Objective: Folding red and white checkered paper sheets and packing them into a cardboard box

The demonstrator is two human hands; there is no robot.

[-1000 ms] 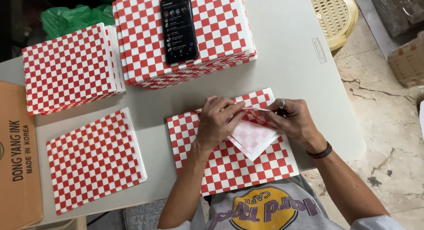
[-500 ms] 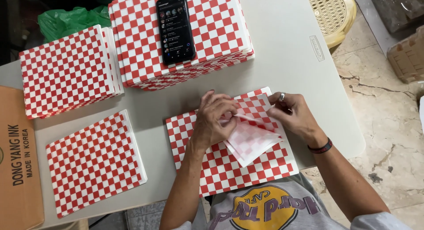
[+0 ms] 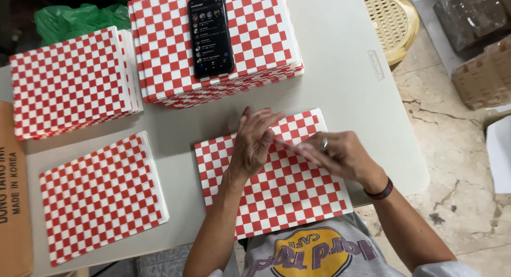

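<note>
Both hands hover flat and empty, left hand beside right hand, over the nearest paper stack, with three more stacks waiting beyond them on the tabletop.

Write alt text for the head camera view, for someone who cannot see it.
A person's left hand and blurred right hand meet over a red-and-white checkered paper sheet on a grey table. Similar checkered stacks lie around; a black smartphone rests on the tallest.
</note>
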